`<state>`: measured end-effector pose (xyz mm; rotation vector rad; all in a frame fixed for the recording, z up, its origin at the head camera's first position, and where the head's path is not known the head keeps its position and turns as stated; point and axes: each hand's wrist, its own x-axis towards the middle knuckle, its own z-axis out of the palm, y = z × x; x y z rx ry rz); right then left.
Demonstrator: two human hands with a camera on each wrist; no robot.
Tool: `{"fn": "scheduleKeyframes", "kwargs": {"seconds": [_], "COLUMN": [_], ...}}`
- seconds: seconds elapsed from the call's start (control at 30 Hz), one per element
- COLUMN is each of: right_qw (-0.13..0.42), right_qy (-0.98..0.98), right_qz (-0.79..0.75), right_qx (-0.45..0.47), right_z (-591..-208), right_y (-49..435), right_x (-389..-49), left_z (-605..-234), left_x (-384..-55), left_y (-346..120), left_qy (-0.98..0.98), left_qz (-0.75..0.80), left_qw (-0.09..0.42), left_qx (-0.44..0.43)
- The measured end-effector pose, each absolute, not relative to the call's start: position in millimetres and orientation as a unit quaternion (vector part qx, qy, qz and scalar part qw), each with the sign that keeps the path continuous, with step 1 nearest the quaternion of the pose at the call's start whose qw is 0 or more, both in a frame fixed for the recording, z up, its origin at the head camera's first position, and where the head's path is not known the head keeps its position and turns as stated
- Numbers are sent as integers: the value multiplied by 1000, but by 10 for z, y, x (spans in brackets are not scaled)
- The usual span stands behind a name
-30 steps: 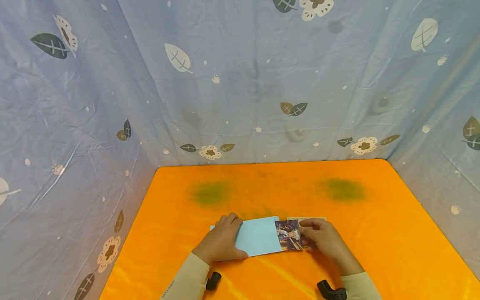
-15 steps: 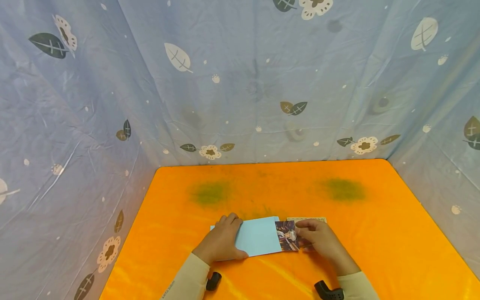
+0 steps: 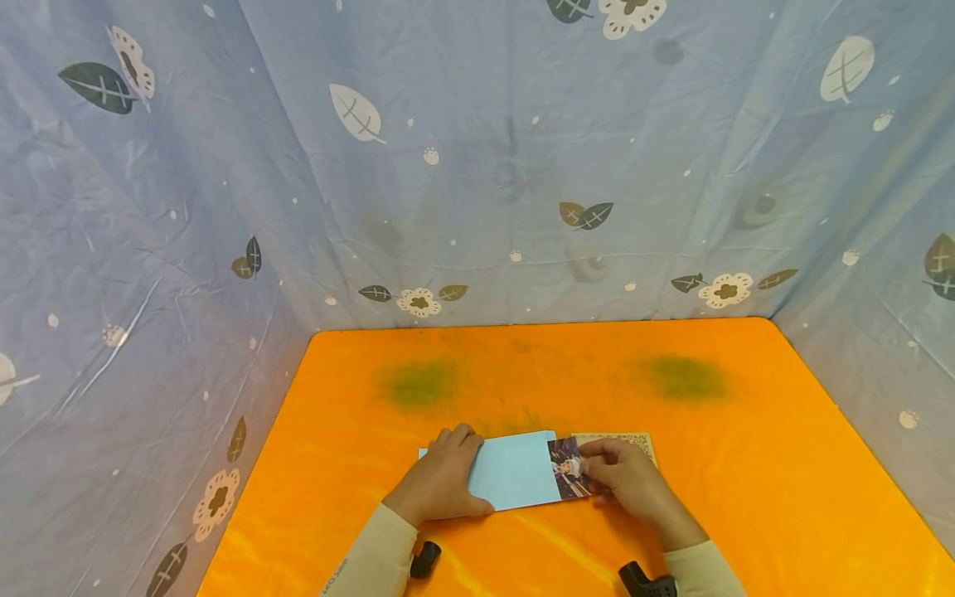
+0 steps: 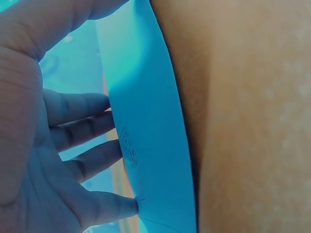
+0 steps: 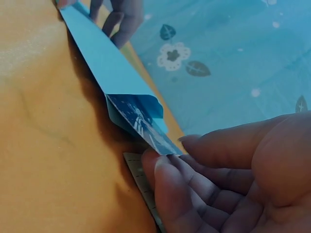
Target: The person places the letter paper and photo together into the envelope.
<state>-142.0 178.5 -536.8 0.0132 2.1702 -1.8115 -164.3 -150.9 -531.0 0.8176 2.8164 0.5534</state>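
Observation:
A light blue envelope (image 3: 515,471) lies lengthwise near the table's front, its open end toward the right. My left hand (image 3: 440,477) grips its left part, thumb on the near edge and fingers along the far edge. In the left wrist view small print shows on the envelope (image 4: 155,121). Partly inside the open end is a glossy dark picture card (image 3: 565,469) with a light figure. My right hand (image 3: 630,481) pinches the card's outer end between thumb and fingers. The right wrist view shows the card (image 5: 138,121) entering beneath the flat upper side; its inner part is hidden.
A cream card with a gold pattern (image 3: 642,443) lies on the orange table (image 3: 552,373), partly under my right hand. Blue floral curtains (image 3: 515,166) stand at the back and both sides. Black wrist mounts (image 3: 425,560) show by both sleeves.
My right hand has moved left, sliding the picture card deeper into the envelope, so less of it shows. More of the patterned card is uncovered. My left hand and the envelope have stayed put.

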Motion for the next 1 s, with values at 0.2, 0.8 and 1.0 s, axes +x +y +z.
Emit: {"fn": "scheduleKeyframes", "kwargs": {"seconds": [0.2, 0.8, 1.0], "right_qw": [155, 166, 175], "right_qy": [762, 753, 749], "right_qz": [-629, -637, -638], "right_qx": [-5, -10, -27], "right_z": [-5382, -5391, -5414], "right_y": [1769, 1674, 1660], "right_x": [-1398, -1388, -1415], "left_z": [-5311, -5302, -5309], "left_x": [-1645, -1639, -1646], "left_y": [-1506, -1503, -1504], "left_qy": [942, 942, 942], "left_qz": [182, 189, 189], "left_qw": [81, 73, 79], "left_qx": [270, 269, 267]}}
